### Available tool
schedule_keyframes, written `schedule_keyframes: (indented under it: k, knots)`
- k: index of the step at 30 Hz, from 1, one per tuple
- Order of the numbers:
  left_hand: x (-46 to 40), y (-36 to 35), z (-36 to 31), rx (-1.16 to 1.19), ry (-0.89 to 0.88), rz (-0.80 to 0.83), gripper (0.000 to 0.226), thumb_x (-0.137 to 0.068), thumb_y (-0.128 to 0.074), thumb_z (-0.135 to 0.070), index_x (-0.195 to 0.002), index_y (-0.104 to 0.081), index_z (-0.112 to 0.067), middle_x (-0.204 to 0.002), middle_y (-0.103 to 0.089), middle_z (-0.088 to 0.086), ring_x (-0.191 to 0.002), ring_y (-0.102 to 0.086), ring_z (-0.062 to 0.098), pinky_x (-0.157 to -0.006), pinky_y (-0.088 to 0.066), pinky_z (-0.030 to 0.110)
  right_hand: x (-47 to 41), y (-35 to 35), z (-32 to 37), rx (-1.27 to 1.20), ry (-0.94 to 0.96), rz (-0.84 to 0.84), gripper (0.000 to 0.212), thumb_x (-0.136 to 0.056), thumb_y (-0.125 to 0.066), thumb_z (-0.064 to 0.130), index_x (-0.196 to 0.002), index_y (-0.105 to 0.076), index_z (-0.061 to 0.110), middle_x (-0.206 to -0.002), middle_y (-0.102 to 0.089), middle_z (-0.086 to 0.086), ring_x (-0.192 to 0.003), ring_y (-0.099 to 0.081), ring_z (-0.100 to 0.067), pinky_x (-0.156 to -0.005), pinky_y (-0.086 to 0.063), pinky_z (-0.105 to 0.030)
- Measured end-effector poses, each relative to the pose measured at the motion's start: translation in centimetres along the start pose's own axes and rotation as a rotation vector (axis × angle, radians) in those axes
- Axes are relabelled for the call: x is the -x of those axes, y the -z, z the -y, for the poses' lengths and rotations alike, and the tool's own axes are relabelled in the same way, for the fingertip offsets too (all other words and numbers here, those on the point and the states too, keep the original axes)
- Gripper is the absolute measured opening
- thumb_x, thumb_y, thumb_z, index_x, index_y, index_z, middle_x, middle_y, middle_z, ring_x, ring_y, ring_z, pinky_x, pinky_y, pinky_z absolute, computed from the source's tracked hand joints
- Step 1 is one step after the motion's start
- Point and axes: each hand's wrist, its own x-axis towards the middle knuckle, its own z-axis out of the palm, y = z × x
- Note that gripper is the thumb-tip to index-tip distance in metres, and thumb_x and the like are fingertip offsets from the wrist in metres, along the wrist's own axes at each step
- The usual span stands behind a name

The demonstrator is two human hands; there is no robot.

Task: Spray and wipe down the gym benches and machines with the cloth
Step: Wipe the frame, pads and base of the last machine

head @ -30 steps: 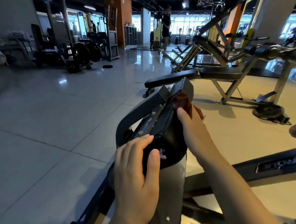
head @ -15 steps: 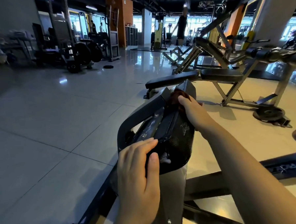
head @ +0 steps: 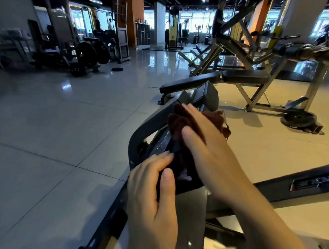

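While the left hand [head: 152, 197] grips the pad [head: 183, 173], the right hand [head: 205, 147] presses the cloth [head: 178, 121], which looks soft, light, best held bunched under flat fingers.

Left hand [head: 152, 197]: bare, no glove, ring or watch visible. Right hand [head: 209, 150]: bare, likewise unadorned. Right forearm [head: 259, 210]: bare to the frame edge, no sleeve seen. Nails short, unpainted. Left wrist partly visible, uncovered.
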Motion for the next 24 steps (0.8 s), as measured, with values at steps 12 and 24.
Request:
schedule_keyframes:
  k: [12, 24]
  knots:
    - [0.2, 0.5, 0.1, -0.073, 0.019, 0.097, 0.029, -0.094, -0.031, -0.048, -0.116, -0.05, -0.051, -0.124, -0.048, -0.036, -0.123, -0.039, -0.008, -0.095, -0.027, 0.001, -3.4, 1.9, -3.6, -0.129, -0.094, 0.019, 0.016, -0.103, -0.037, 0.029, -0.101, -0.048, 0.041, -0.114, -0.054, 0.004, -0.109, -0.053, -0.013, -0.087, -0.044, -0.021]
    - [0.6, 0.5, 0.0, -0.062, -0.02, 0.062, 0.029, -0.098, -0.034, -0.04, -0.122, -0.051, -0.045, -0.124, -0.051, -0.031, -0.124, -0.044, -0.001, -0.1, -0.031, 0.008, -0.3, 1.4, -4.0, -0.129, 0.032, 0.096, 0.048, -0.091, -0.033, 0.062, -0.139, -0.027, 0.059, -0.152, -0.035, 0.017, -0.143, -0.026, -0.004, -0.118, -0.025, -0.046]
